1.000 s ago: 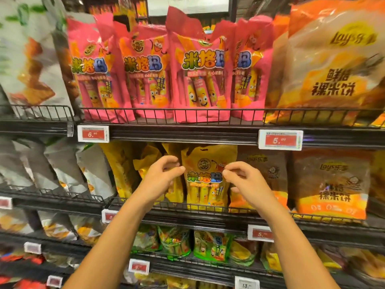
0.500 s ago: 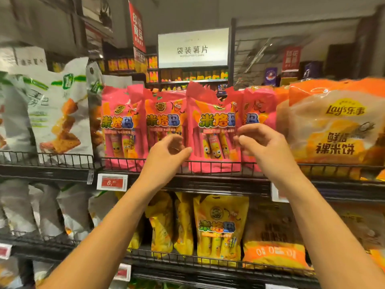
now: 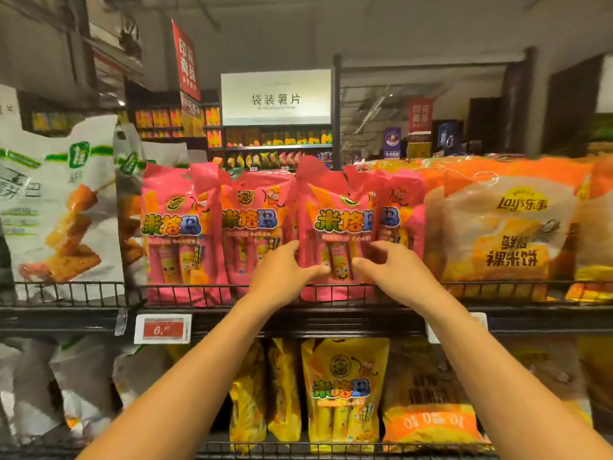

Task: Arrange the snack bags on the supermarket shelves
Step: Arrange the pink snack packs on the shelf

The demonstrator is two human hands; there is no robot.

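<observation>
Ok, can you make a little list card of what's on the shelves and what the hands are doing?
place: supermarket snack aisle
top shelf, left to right: white bags, pink bags, orange Lay's bags
shelf below: yellow bags
price tag: red, reads 6, under the pink bags
left hand: fingers curled at the left edge of the front pink bag
right hand: fingers curled at that bag's right edge
grip: cannot tell if they hold it yet
wire rail: runs along the shelf front
</observation>
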